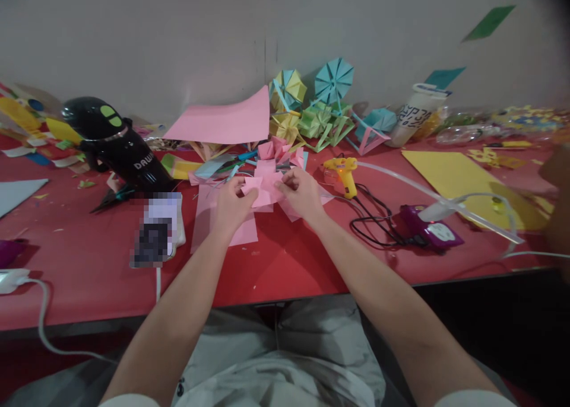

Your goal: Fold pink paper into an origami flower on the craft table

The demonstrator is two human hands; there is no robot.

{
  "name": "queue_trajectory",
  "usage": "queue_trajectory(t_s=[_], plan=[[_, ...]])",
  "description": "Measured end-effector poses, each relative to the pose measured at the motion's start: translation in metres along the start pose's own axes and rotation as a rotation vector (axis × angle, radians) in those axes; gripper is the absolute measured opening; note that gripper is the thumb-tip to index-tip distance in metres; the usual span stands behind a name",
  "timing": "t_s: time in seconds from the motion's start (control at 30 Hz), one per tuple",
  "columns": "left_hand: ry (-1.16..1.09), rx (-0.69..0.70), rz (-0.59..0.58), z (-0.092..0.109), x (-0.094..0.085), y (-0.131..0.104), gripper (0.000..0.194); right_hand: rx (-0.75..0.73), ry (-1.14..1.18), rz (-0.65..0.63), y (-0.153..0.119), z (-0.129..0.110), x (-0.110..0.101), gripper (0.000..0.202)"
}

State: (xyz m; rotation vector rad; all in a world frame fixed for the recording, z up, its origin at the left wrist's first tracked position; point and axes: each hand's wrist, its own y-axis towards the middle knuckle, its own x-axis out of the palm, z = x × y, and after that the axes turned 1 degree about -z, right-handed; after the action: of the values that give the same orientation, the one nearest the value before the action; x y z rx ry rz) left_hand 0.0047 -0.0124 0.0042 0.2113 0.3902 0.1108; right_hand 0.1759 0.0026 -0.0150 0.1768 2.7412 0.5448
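Note:
Between my hands is a small folded piece of pink paper (266, 192), raised a little over the table. My left hand (236, 204) pinches its left end with thumb and fingers. At the other end, the thumb and fingertips of my right hand (301, 192) are closed on the paper's right edge. Flat pink sheets (243, 232) lie on the red table under and beside my left hand. Just beyond my fingers sit pink folded paper pieces (278, 150). The exact folds of the held paper are too small to make out.
A yellow glue gun (342, 174) with a black cord lies to the right, near a purple power socket (431, 228) and a yellow sheet (472, 187). Paper umbrellas (333, 79) stand along the wall. On the left are a black bottle (129, 152) and a phone (158, 229).

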Motion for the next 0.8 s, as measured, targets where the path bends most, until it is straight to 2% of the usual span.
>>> queue_trajectory(t_s=[0.23,0.47,0.63,0.8], plan=[[0.016,0.022,0.019,-0.0020,-0.0016,0.0018,0.020,-0.085,-0.079,-0.008,0.0019,0.0028,-0.0016,0.031],[0.014,-0.005,-0.011,-0.0001,-0.0007,0.0002,0.017,-0.056,-0.072,0.029,0.0035,0.0088,-0.0008,0.015],[-0.063,-0.048,-0.025,0.0008,0.0003,0.0003,0.018,-0.054,-0.032,0.035,0.0012,0.0031,-0.0008,0.012],[-0.062,-0.049,-0.014,-0.0008,0.0001,0.0007,0.020,-0.102,-0.052,0.040,0.0010,0.0026,-0.0019,0.018]])
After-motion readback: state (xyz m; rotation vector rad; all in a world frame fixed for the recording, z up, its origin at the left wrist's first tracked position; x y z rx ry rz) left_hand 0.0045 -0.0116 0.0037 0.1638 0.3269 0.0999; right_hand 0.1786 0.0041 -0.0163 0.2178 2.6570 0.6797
